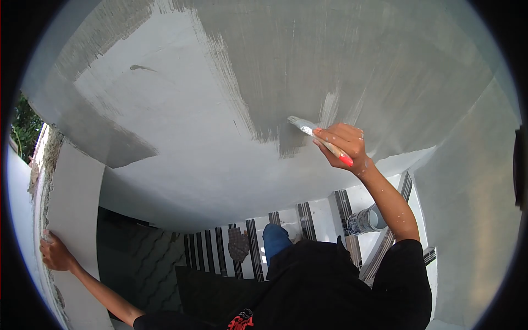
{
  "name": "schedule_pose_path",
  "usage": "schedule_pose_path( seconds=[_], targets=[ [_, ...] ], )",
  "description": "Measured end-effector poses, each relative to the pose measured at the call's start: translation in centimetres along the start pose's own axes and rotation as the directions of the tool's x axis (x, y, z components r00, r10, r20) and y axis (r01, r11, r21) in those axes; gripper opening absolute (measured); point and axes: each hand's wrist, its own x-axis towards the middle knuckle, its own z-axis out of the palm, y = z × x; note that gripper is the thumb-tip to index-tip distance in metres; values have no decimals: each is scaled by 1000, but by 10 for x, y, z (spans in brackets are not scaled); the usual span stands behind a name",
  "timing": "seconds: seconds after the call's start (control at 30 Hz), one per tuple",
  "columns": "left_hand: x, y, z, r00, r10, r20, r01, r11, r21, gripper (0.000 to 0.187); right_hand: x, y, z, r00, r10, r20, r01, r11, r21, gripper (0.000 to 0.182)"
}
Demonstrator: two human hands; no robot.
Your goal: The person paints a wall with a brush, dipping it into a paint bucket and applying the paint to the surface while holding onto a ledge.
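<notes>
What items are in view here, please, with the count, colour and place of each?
Main wall: one, pale with broad grey strokes, ahead
Side wall: one, grey, right
Paintbrush: one, grey bristles, red handle end, in right hand
Bucket: one, whitish with splashes, on the steps
Steps: several, white with dark striped bands, below
Cloth or mat: one, mottled grey-brown, on the steps
Paving: one area, dark grey, lower left
Dark flat surface: one, lower centre
Rough wall edge: one, whitish, far left
Foliage: one patch, green, upper left
Unclear object: one, black, right margin
Shirt: one, black, red-and-white print
Leg: one visible, blue-clothed, lower centre
Left hand: one, bare, at wall edge
Right hand: one, bare, paint-flecked
</notes>
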Motion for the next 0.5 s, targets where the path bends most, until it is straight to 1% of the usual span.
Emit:
schedule_pose_path(
  seconds=[0.03,0.1,0.13,0.2,0.23,0.33,0.43,0.5],
  targets=[
    [1,0,1,1000,4,-9,-4,1000,-3,63,-14,-3,10,998,36,42,-39,997,64,16],
    [0,-1,5,1000,8,-27,-8,1000,-11,62,-59,0,37,969,27,247,-48,995,82,12],
    [-3,0,4,1000,8,-17,-8,1000,-13,61,-74,4,46,937,22,349,-57,994,91,11],
    [0,-1,3,1000,17,-7,-17,1000,-12,60,-87,17,52,937,85,338,-102,994,34,10],
    [1,-1,1,999,23,-30,-24,999,-28,59,-87,25,54,938,112,328,-122,992,11,10],
    [3,-2,-5,995,41,-92,-45,998,-48,58,-56,33,35,950,10,311,-5,1000,-19,13],
    [0,-1,-7,991,52,-120,-56,998,-36,56,-2,27,-8,982,-34,187,58,990,-127,17],
    [2,-1,-10,992,57,-116,-60,998,-18,56,32,24,-33,995,-87,43,93,982,-164,22]
  ],
)
